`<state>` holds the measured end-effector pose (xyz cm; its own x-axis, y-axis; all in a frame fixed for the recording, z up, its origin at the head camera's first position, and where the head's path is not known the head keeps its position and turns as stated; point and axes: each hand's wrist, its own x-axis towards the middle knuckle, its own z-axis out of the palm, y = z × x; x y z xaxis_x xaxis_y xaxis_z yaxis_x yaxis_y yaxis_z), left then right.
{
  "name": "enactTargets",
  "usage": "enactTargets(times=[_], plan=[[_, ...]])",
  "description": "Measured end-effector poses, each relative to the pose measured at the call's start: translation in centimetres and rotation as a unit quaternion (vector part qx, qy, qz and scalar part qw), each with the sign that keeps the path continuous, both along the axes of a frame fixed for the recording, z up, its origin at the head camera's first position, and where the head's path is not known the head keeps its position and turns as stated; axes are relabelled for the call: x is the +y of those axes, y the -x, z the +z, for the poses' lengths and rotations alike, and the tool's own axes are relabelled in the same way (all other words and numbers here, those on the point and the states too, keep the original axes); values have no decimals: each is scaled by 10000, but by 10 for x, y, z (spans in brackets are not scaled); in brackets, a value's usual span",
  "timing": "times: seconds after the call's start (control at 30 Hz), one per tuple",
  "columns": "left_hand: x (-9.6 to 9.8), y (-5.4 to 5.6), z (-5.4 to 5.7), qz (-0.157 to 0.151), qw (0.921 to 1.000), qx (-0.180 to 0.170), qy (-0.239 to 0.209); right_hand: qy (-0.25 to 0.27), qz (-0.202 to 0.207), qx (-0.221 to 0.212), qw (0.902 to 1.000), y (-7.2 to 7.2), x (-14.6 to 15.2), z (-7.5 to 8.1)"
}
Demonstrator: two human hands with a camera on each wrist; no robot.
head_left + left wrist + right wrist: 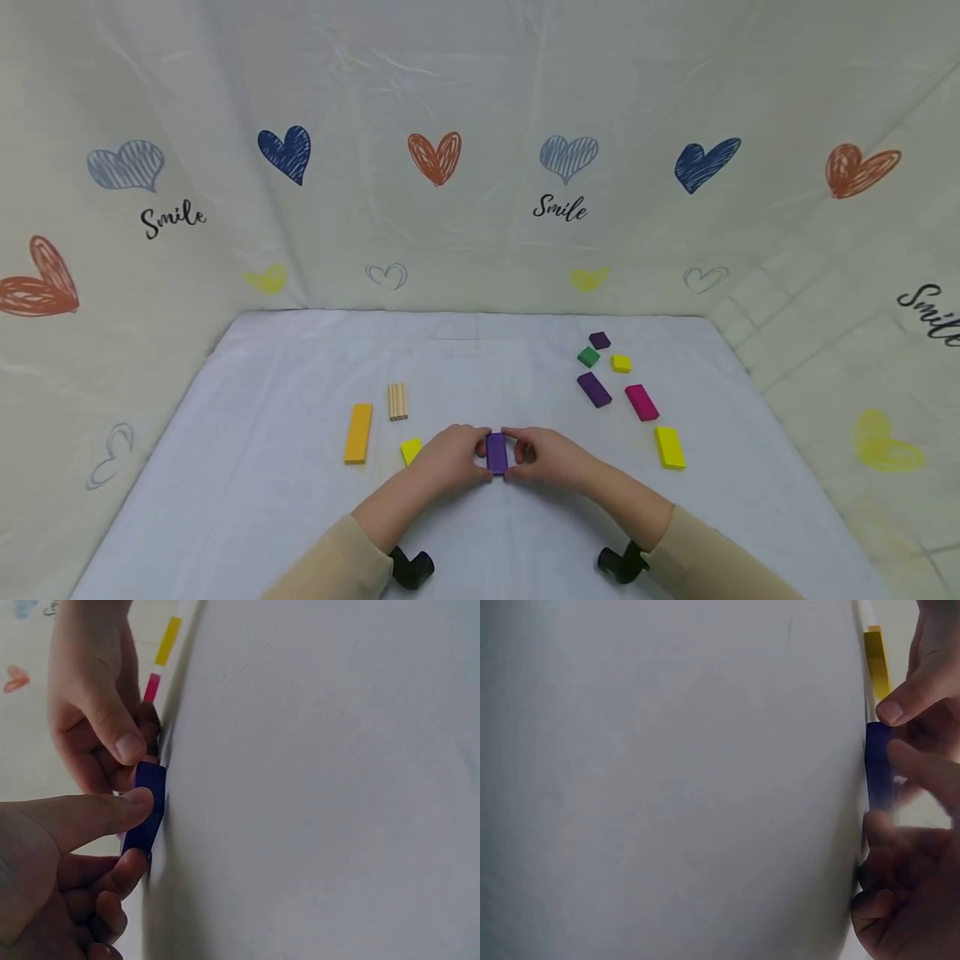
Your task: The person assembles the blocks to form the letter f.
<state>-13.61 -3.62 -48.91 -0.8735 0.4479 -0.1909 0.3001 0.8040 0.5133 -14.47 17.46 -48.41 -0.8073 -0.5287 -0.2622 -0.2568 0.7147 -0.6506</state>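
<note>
A purple rectangular block (497,454) stands at the middle of the white-covered table, between both hands. My left hand (452,460) pinches its left side, thumb at the near end and a finger at the far end. From the other side, my right hand (553,460) grips it the same way. In the left wrist view, the left thumb lies across the face of the block (152,780). The right wrist view has the block (879,761) close over the cloth, fingers of both hands around it. A yellow block (411,451) is partly hidden behind the left hand.
To the left lie an orange block (358,433) and a bare wooden ridged block (397,402). At right are a yellow block (670,448), a red-pink block (642,402), a purple block (594,390) and smaller pieces, including a green one (588,357). A heart-printed curtain (480,242) hangs behind.
</note>
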Motion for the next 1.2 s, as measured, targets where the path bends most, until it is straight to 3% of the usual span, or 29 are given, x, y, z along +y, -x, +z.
enactTargets(times=[0.37,0.6,1.2], plan=[[-3,-2,3,-79,9995,112,268,-212,111,259,9994,-1,-2,-1],[-9,-3,2,-152,9996,104,218,-327,135,365,9987,-2,-3,-1],[-29,0,9,12,9999,92,46,-449,147,430,9980,-1,0,-1]])
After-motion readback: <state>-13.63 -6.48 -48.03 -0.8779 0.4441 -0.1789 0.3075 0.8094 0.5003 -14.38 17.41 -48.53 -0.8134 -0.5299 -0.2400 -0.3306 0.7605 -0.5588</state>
